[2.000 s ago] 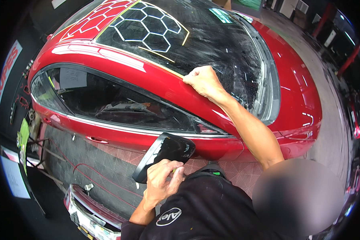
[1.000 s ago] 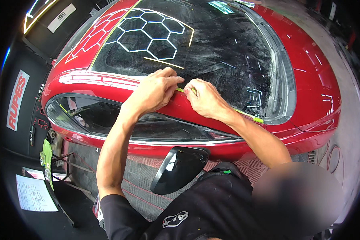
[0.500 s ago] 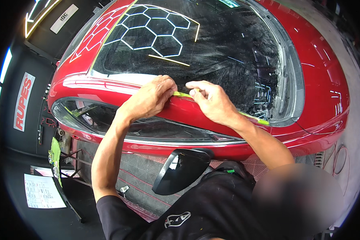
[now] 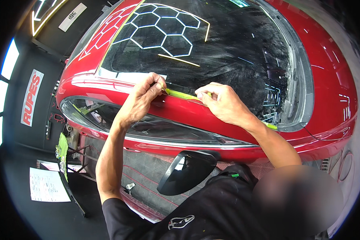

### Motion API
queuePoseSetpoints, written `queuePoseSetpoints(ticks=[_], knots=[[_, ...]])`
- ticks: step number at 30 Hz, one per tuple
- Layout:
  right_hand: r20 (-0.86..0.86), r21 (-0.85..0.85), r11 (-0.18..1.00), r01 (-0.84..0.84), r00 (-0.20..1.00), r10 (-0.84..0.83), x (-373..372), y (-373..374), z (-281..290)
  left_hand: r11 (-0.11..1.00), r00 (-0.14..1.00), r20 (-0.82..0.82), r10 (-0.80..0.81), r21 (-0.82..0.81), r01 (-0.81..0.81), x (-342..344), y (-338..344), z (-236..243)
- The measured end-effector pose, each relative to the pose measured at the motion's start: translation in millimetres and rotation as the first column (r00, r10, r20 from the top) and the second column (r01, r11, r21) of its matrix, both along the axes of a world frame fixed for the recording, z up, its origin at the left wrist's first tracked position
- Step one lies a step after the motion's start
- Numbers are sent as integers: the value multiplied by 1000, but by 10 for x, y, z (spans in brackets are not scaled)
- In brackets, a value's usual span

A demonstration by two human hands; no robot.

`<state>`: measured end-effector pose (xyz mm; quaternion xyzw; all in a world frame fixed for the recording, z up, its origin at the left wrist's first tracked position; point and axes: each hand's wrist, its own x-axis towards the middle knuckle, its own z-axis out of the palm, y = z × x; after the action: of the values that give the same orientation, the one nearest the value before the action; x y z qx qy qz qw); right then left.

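Note:
A strip of yellow-green masking tape (image 4: 183, 94) runs along the edge between the dark, dusty windshield (image 4: 224, 60) and the red car's pillar (image 4: 176, 107). My left hand (image 4: 143, 95) pinches the tape's left end between thumb and fingers, just above the painted edge. Farther right, my right hand (image 4: 222, 102) has thumb and fingertips closed on the same strip. Between my hands the tape is stretched fairly straight. More tape (image 4: 270, 125) shows past my right wrist, at the windshield's lower corner.
Below the pillar lies the side window (image 4: 148, 124), and a black side mirror (image 4: 187, 172) juts out near my body. A stand with green tape strips (image 4: 63, 150) and a white paper sheet (image 4: 48, 185) are at the left. A thin cable (image 4: 318, 138) crosses the red bodywork.
My hands have moved apart, the left one leftward, and a longer length of tape shows between them. The whole view has shifted slightly, with the car farther right.

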<state>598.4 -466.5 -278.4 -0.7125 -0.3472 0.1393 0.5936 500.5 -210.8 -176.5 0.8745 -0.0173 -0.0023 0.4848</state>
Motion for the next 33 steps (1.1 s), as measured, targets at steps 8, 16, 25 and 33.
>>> queuePoseSetpoints(ticks=[8, 16, 25, 33], knots=[[93, 93, 989, 111, 988, -120, 138, 94, 144, 943, 978, 116, 173, -308, -130, -33, 224, 59], [6, 158, 986, 50, 999, -52, 373, 217, 132, 817, 946, 185, 267, -563, -121, 120, 319, 139], [-83, 47, 998, 38, 996, -34, 466, 263, 114, 913, 871, 307, 383, -269, -306, 278, 623, 661], [58, 117, 991, -63, 997, 56, 524, 548, 219, 892, 724, 528, 444, -187, -411, 132, 1161, 1521]])
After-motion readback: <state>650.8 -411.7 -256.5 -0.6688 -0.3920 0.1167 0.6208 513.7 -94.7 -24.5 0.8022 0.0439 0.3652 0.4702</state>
